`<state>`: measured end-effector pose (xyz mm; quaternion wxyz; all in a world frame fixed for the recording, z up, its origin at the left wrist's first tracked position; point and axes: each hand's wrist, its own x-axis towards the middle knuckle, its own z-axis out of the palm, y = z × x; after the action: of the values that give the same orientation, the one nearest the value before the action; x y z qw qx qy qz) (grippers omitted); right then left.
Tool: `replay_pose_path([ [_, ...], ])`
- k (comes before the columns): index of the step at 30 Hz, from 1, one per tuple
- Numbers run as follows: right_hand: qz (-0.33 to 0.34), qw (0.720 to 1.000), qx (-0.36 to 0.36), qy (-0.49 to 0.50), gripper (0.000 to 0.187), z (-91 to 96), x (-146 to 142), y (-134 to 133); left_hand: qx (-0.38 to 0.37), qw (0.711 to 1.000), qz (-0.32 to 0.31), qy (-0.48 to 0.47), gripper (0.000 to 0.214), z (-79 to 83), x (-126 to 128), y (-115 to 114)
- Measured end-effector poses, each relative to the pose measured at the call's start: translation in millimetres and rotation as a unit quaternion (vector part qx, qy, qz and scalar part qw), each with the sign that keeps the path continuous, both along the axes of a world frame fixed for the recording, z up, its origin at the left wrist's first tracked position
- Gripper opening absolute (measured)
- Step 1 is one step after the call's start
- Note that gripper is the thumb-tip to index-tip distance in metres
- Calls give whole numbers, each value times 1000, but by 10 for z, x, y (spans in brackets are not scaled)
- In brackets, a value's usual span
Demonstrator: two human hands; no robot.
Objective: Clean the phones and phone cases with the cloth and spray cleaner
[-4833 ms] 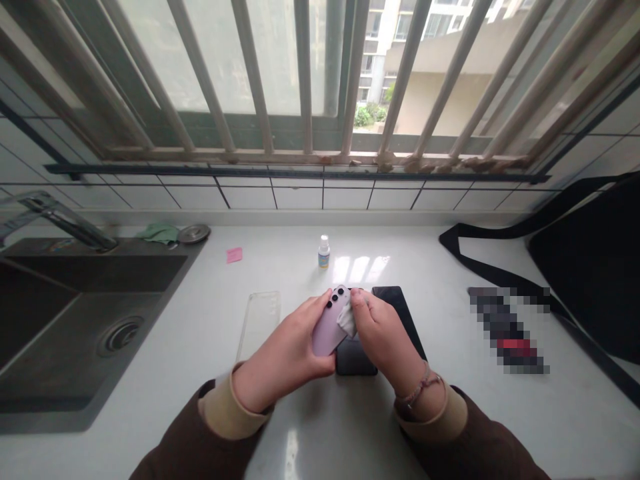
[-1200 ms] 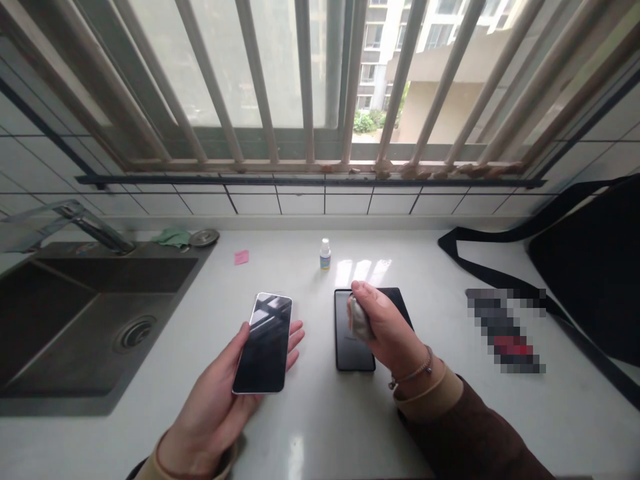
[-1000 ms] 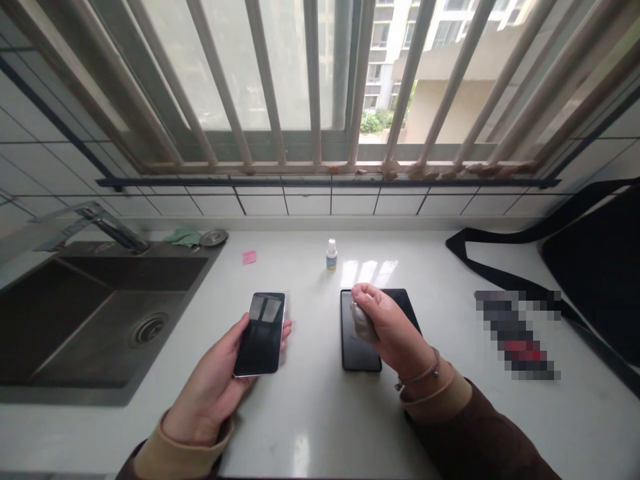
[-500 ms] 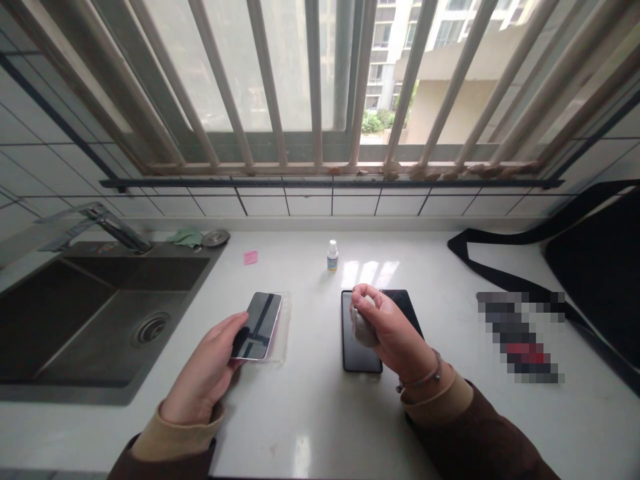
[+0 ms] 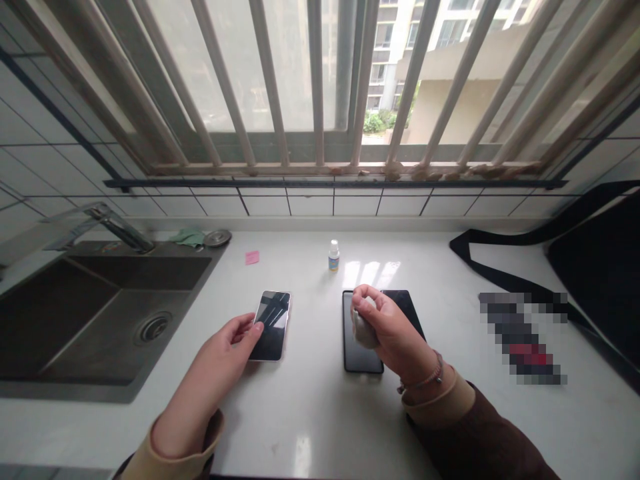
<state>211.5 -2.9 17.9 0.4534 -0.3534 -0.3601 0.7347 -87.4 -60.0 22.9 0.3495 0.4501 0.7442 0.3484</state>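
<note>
My left hand (image 5: 220, 360) reaches forward with its fingers loosely stretched; the fingertips rest on the lower left corner of a light-rimmed phone (image 5: 273, 323). That phone lies flat and screen up on the white counter (image 5: 310, 413). My right hand (image 5: 393, 337) is closed round a small crumpled grey-white cloth (image 5: 361, 331). It hovers over a black phone (image 5: 356, 353) lying screen up. A second dark flat device (image 5: 404, 303) sits partly hidden behind that hand.
A dark sink (image 5: 75, 320) with a tap (image 5: 100, 223) fills the left. At the back are a green rag (image 5: 187, 237), a metal lid (image 5: 217, 237), a pink note (image 5: 252, 257) and a small bottle (image 5: 333, 256). A black bag (image 5: 595, 267) and a pixelated object (image 5: 525, 337) lie right.
My left hand carried the light-rimmed phone to the left, lowered it flat onto the clear case on the counter and loosened its grip. The right hand has stayed over the black phone with the cloth.
</note>
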Motion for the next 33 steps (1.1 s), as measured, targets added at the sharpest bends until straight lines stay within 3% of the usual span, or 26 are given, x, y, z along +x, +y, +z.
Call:
replay_pose_path([
  [4, 0, 1000, 2, -9, 54, 11, 4, -7, -19, 997, -29, 65, 86, -121, -10, 11],
  [12, 1, 1000, -3, -5, 55, 22, 10, -14, 16, 985, -10, 174, 97, -304, 102, -12],
  [17, -1, 1000, -12, 18, 52, 36, 15, -15, -5, 974, -22, 226, 101, -277, 132, -39],
  [25, -3, 1000, -3, 18, 51, 5, 12, -11, -10, 922, -123, 366, 82, -115, 361, 82],
  [28, -5, 1000, -5, 14, 51, -5, 12, -3, -31, 898, -131, 419, 66, -51, 473, 172],
  [33, -8, 1000, -6, 12, 53, 24, 15, -10, -25, 883, -140, 447, 67, -47, 616, 262],
])
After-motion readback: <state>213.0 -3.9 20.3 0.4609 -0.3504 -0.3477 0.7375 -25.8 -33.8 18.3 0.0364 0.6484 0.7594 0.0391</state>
